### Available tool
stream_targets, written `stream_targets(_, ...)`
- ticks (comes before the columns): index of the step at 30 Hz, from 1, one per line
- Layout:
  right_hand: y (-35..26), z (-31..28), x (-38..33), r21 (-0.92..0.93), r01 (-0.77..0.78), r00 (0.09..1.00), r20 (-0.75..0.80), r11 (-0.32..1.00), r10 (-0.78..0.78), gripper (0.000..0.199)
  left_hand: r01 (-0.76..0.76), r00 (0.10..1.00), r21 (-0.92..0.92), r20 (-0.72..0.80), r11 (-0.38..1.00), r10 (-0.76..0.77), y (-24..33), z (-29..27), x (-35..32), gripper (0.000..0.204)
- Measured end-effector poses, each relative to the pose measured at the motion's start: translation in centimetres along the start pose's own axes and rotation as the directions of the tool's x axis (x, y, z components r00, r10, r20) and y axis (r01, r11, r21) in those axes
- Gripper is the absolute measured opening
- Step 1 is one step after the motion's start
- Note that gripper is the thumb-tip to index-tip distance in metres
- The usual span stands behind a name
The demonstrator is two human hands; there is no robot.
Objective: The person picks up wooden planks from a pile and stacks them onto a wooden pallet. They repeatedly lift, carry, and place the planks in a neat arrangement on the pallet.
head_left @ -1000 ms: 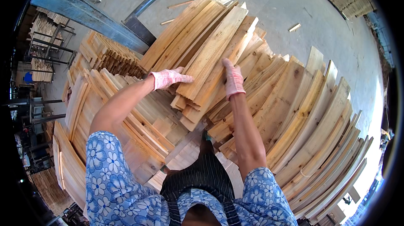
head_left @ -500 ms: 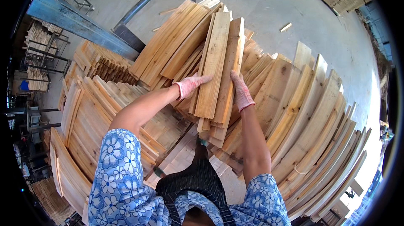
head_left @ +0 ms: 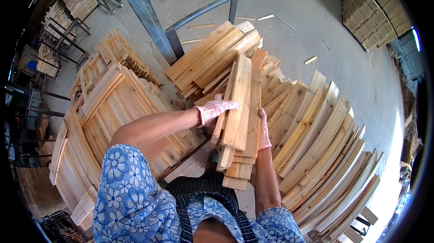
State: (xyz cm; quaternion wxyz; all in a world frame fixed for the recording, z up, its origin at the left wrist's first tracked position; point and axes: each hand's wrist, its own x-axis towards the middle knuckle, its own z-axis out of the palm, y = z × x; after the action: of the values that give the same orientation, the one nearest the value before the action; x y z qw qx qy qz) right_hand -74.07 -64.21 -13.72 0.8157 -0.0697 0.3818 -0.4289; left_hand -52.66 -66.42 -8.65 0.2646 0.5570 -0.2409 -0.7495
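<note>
Bundle of wooden boards (head_left: 236, 127) being clasped between gloved left hand (head_left: 214, 109) and gloved right hand (head_left: 264, 130).
Bundle is being held in front of the body, lying between the hands, both touching, neither nearer; long axis is being pointed away from the body, near ends toward dark striped apron (head_left: 194, 186), far ends toward board heap (head_left: 217, 55). Left side is being pinched by left hand, its top digit being laid across the upper board, slightly farther out than right hand. Right edge is being gripped by right hand, lower fingers being hidden by wood. Bundle is being flanked by stacked panels (head_left: 101, 130) on the left, row of boards (head_left: 312, 136) on the right.
</note>
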Motion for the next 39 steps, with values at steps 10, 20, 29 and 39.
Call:
stream_targets(10,-0.5,5.6,-8.9,-0.158,0.250,0.957,0.187,0.955,-0.220,0.101,-0.440,0.897,0.177,0.123,0.880,0.424,-1.8,0.2,-8.4,0.117)
stream_targets(20,3.8,20.6,-16.0,-0.334,0.670,0.721,0.506,0.663,-0.473,0.101,-0.869,0.494,0.043,0.096,0.492,0.864,-0.3,-8.7,-29.1,0.134)
stream_targets(29,21.3,35.2,-0.5,-0.544,0.541,0.714,0.700,0.641,-0.008,0.083,-0.893,0.419,-0.073,-0.494,0.443,0.762,-8.3,-27.2,-28.2,0.123)
stream_targets(39,41.5,35.7,15.7,-0.730,0.019,0.697,0.500,0.683,0.515,0.065,-0.679,0.550,-0.127,-0.740,0.723,0.387,-18.3,-44.9,-27.2,0.110)
